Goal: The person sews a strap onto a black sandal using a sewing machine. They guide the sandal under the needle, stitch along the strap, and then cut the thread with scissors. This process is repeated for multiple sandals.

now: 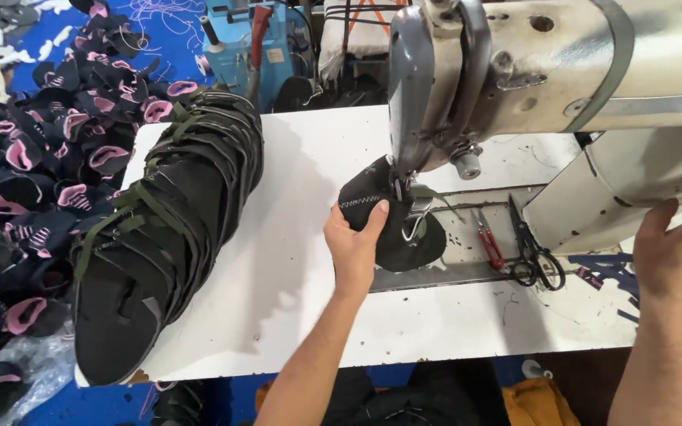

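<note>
My left hand [354, 243] presses its thumb and fingers on a black fabric shoe piece [369, 207] with white zigzag stitching, which lies under the presser foot [402, 189] of a cream industrial sewing machine [546, 71]. My right hand [679, 251] rests flat against the machine's right side, fingers spread, holding nothing.
A long stack of black shoe pieces with olive straps [171, 229] lies along the left of the white table [278, 300]. Black and pink pieces [33, 181] are heaped on the floor at left. Red snips [489, 244] and black scissors [534, 252] lie on the machine bed.
</note>
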